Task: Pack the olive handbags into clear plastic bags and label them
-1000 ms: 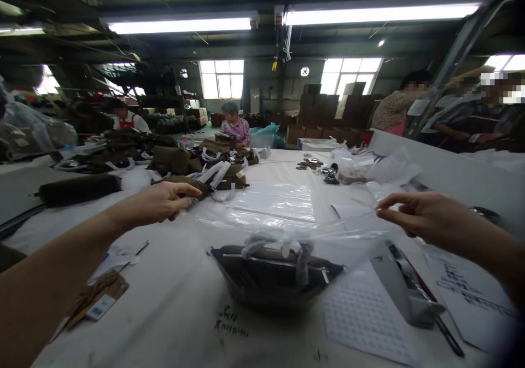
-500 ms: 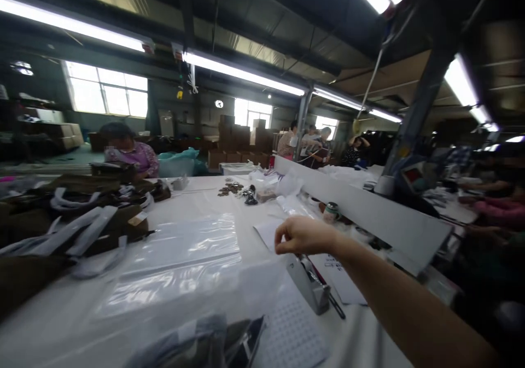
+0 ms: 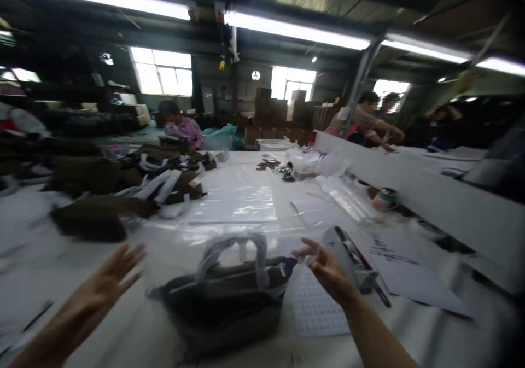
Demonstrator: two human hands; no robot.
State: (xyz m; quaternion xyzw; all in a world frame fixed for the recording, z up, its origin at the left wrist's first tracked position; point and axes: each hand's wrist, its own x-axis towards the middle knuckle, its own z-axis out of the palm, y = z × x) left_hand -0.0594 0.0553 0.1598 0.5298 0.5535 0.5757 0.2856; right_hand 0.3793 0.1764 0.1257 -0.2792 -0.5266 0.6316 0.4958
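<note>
A dark handbag with pale-wrapped handles stands in front of me inside a clear plastic bag. To its left my left hand is raised, empty, with fingers spread and blurred by motion. My right hand is at the handbag's right upper corner. Its thumb and a finger pinch clear film that seems to be the plastic bag's edge, while other fingers stretch out. Just right of this hand is a grey tape dispenser. Beneath it lies a sheet printed with a grid.
More dark handbags lie piled at left. Flat clear plastic covers the table's middle, with small metal pieces beyond. A handwritten sheet and a low white partition are at right. A co-worker sits across the table.
My view has turned left. My right hand has left the tape dispenser and come to the handbag's right side. My left hand has come into view, and the handbag now shows upright.
</note>
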